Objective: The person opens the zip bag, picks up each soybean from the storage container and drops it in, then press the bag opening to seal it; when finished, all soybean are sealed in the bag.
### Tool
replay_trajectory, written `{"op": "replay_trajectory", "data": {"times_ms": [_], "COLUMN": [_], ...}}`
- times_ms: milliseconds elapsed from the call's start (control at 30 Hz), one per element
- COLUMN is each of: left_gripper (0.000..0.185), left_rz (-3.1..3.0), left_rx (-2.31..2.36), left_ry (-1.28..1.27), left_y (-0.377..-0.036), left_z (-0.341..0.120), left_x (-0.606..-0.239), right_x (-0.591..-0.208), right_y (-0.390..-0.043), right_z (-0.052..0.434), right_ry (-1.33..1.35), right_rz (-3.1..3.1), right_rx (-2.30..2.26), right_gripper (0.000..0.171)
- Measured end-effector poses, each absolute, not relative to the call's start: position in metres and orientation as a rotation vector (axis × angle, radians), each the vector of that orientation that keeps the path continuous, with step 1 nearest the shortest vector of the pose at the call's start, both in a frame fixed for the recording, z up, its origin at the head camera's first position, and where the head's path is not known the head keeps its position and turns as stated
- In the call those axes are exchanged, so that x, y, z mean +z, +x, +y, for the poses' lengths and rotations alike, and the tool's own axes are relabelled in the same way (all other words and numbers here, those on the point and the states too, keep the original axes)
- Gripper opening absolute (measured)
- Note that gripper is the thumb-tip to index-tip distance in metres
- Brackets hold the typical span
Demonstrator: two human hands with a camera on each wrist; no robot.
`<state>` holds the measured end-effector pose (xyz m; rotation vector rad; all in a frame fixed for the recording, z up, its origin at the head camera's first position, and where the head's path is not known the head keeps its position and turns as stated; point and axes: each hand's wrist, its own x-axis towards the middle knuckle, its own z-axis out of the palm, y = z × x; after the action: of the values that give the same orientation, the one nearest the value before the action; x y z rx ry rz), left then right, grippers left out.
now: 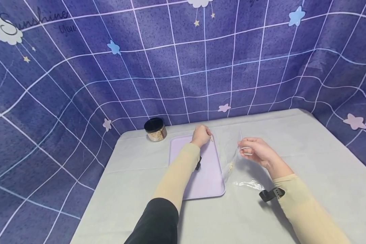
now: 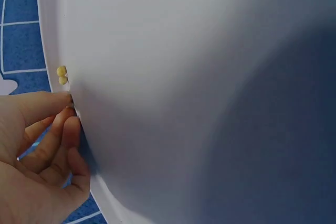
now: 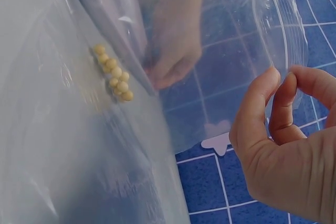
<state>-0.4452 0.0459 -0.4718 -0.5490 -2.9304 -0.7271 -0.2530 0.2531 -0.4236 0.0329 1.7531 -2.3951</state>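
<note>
My left hand [image 1: 201, 135] reaches to the far right corner of a shallow lilac tray [image 1: 208, 169]. In the left wrist view its thumb and fingertips pinch at the tray's edge on what looks like a soybean, mostly hidden. Two pale yellow soybeans [image 2: 62, 75] lie beside the fingertips, against the tray's rim. With thumb and finger, my right hand [image 1: 257, 150] pinches a clear zip bag [image 3: 226, 103] near its zip strip and holds it up to the right of the tray. Several soybeans [image 3: 116, 73] lie clustered inside the bag.
A clear jar with a black lid [image 1: 156, 129], holding pale contents, stands behind and left of the tray. The pale grey tablecloth [image 1: 134, 179] runs under everything. A blue gridded curtain [image 1: 189, 74] rises along the table's back and left.
</note>
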Motion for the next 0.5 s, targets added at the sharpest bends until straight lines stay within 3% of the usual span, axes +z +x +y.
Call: {"op": "replay_trajectory", "data": {"times_ms": [267, 500], "left_gripper": [0.005, 0.005], "left_rz": [-2.781, -2.542], "left_rx": [-1.07, -1.327], "left_ry": [-0.629, -0.996], "left_y": [-0.428, -0.37], "left_z": [0.046, 0.053], "left_x": [-0.455, -0.393], "right_x": [-0.424, -0.419], "right_y": [-0.253, -0.254], "right_z": [0.252, 0.25], "right_ry": [0.023, 0.009], "right_rz": [1.73, 1.716], "right_rx": [-2.397, -2.399], "right_gripper": [0.024, 0.025]}}
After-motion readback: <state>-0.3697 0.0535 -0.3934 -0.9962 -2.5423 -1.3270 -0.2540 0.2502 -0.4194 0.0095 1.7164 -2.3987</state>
